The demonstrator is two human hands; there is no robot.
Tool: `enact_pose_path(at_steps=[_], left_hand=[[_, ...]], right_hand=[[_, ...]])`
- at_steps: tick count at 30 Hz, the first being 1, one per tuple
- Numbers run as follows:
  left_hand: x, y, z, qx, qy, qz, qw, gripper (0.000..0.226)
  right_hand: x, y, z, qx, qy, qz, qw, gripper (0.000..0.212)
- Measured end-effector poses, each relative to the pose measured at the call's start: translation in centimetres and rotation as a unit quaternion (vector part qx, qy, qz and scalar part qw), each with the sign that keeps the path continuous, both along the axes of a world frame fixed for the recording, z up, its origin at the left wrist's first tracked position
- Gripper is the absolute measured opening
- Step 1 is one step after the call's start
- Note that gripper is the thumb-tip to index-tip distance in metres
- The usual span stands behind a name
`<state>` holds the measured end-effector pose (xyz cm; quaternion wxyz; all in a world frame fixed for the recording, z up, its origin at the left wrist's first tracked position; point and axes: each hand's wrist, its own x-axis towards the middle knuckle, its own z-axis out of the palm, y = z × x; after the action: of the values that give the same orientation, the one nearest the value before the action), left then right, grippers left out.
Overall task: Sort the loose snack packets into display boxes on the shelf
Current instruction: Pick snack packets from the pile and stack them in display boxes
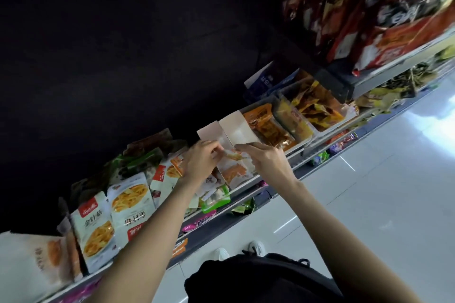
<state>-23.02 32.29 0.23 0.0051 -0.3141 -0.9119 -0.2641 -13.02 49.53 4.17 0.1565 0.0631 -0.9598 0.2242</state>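
From the head camera, both hands meet at a pale display box (231,130) standing on the shelf (248,193), its flaps raised. The left hand (200,161) has its fingers curled and pinches the near left flap edge, together, it seems, with a small white-and-orange snack packet (235,155); motion blur makes the exact contact hard to read. The right hand (267,158) grips the box's near right edge, thumb and fingers curled over the cardboard. The packet lies between the two hands, just at the box's mouth, above more packets of the same kind (237,170) inside the box front.

To the left on the shelf stand white bags printed with yellow strips (129,204), with darker and green bags (138,157) behind them. To the right of the pale box sits an open box of orange packets (267,125), then a clear bin of yellow packets (315,106), and a blue carton (264,79) farther back. A higher shelf at far right carries red bags (394,34). Small wrapped sweets (320,157) lie along a lower ledge. The floor (369,192) is pale glossy tile, and the person's white shoes (257,247) show near the bottom. The far left is dark.
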Motion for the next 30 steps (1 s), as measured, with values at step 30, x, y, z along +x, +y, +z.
enact_pose_path(at_steps=[30], left_hand=[[9.1, -11.3, -4.7, -0.162, -0.114, 0.219, 0.955, 0.051]], right_hand=[[-3.5, -12.7, -6.5, 0.132, -0.37, 0.078, 0.916, 0.087]])
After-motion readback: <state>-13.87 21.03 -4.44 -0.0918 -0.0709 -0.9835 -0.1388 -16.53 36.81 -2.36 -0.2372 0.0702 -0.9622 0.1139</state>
